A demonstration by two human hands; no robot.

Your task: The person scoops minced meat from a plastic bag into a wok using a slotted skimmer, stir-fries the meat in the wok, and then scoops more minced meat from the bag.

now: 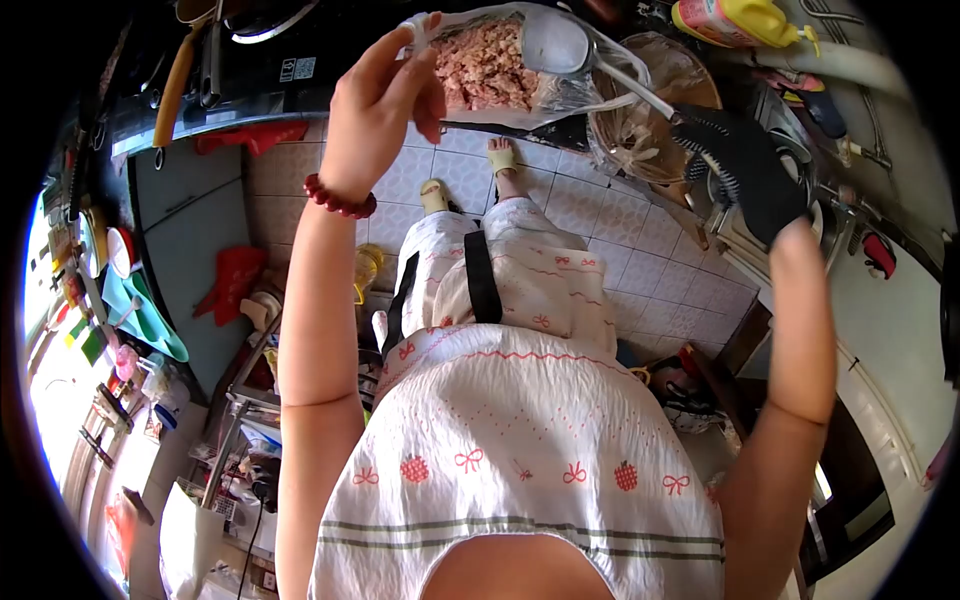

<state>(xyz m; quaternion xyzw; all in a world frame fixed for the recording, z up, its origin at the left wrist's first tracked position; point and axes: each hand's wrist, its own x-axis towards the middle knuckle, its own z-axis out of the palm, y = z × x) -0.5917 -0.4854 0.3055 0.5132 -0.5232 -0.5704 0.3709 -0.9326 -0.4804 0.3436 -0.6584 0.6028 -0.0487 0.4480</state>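
Note:
My bare left hand (385, 92), with a red bead bracelet at the wrist, pinches the rim of a clear plastic bag (590, 112) at the counter's edge. Inside the bag lies a mass of minced meat (487, 65), pink and lumpy. A metal spatula (556, 45) with a wide grey head rests over the right part of the meat, its handle running down to the right. My right hand (745, 170), in a black glove, is closed around the end of that handle. The glove partly hides the grip.
A round wooden board (690, 85) with crumpled plastic on it lies right of the meat. A yellow pump bottle (735, 20) lies at the top right. A yellow-handled utensil (175, 90) lies at the left of the dark counter. A red bag (232, 285) hangs lower left.

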